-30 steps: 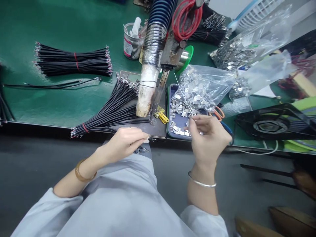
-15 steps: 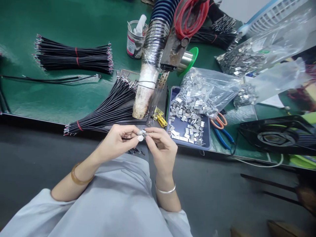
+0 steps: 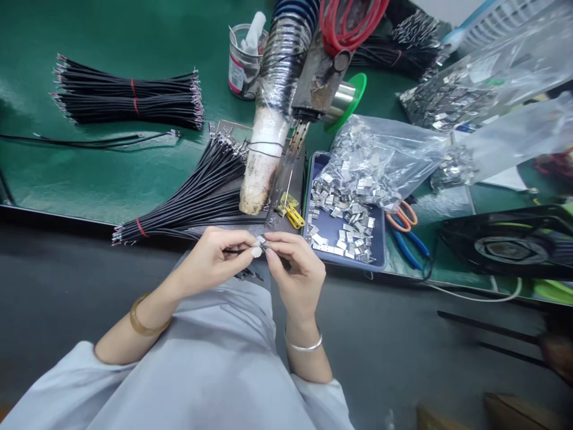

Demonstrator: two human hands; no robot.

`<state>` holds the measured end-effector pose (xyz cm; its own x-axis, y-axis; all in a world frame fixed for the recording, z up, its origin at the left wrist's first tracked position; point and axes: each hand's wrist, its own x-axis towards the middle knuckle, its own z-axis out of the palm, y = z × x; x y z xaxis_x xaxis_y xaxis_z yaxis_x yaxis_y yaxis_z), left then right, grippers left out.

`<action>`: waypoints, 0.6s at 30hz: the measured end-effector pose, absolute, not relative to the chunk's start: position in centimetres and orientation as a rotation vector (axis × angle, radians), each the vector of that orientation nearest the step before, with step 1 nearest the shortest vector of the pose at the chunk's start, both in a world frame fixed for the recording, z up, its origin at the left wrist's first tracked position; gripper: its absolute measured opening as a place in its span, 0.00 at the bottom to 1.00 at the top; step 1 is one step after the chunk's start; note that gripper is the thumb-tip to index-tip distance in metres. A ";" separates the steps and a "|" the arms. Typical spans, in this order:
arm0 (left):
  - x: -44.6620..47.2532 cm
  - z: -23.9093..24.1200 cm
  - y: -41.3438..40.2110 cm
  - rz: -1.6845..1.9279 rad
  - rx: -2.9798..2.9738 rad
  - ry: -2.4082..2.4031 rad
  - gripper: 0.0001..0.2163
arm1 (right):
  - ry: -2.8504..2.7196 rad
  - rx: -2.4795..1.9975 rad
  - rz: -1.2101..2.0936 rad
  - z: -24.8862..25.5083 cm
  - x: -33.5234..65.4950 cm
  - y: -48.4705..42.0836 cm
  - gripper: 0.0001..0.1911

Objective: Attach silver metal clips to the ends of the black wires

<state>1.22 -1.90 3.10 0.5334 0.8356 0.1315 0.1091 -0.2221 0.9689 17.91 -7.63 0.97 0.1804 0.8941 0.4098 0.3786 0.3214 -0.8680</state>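
Observation:
My left hand [image 3: 215,258] pinches the end of a thin black wire [image 3: 235,251] at the bench's front edge. My right hand [image 3: 293,266] meets it fingertip to fingertip and pinches a small metal clip [image 3: 261,240] against the wire's end. Just behind my hands lies a fanned bundle of black wires [image 3: 192,200] tied with a red band. To the right stands a blue tray [image 3: 378,248] holding several loose metal clips [image 3: 347,221].
A foil-wrapped hose with a white tip [image 3: 264,161] hangs over the bench centre. A second wire bundle [image 3: 129,101] lies far left. Clear bags of clips [image 3: 380,155] sit behind the tray. Orange and blue pliers [image 3: 405,230], a small yellow part [image 3: 293,215], a jar [image 3: 242,63] and a black fan [image 3: 510,242] are nearby.
My right hand has left the tray with a clip and come left to meet my left hand. In the last half second both hands stay nearly still.

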 end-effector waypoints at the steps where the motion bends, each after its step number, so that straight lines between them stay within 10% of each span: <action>1: 1.2 3.0 -1.9 0.834 1.718 0.803 0.09 | -1.433 -1.269 0.521 1.0 18.0 -7.6 0.08; 12: 1.6 0.7 -2.8 1.094 2.382 0.823 0.13 | -1.504 -1.344 0.265 0.6 17.5 -7.7 0.08; 18: 1.5 1.6 -2.3 0.870 1.613 0.837 0.10 | -1.502 -1.331 0.128 -0.1 17.0 -7.8 0.08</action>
